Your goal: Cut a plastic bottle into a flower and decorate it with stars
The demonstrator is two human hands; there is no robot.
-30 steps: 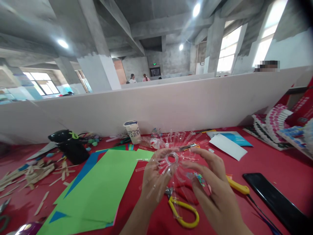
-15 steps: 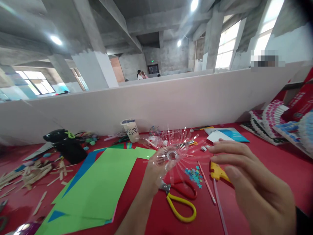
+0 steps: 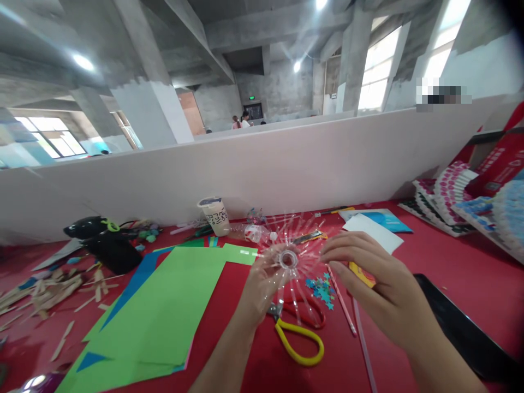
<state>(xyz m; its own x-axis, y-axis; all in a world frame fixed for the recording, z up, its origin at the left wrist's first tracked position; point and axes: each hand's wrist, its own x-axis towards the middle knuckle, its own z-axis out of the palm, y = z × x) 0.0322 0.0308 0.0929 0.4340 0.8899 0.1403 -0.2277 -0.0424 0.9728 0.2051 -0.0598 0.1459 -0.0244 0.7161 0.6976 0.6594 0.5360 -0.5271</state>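
My left hand is closed around a cut clear plastic bottle top, its round neck facing me. Thin clear strips fan out from the neck in all directions. My right hand is at the right ends of these strips, fingers stretched and thumb slightly apart; contact with a strip cannot be made out. Scissors with one red and one yellow handle lie below the bottle top. Blue star sequins and a pink pencil lie between the hands. A yellow glue gun is partly hidden behind my right hand.
Green paper sheets cover the left of the red table. Wooden sticks, a black container, a labelled cup and a clear bottle stand or lie around. A black phone-like slab lies right. A white partition borders the back.
My right hand has moved left and away from me, up to the strips, with its fingers closer together. My left hand still holds the bottle top. The black slab has come into view.
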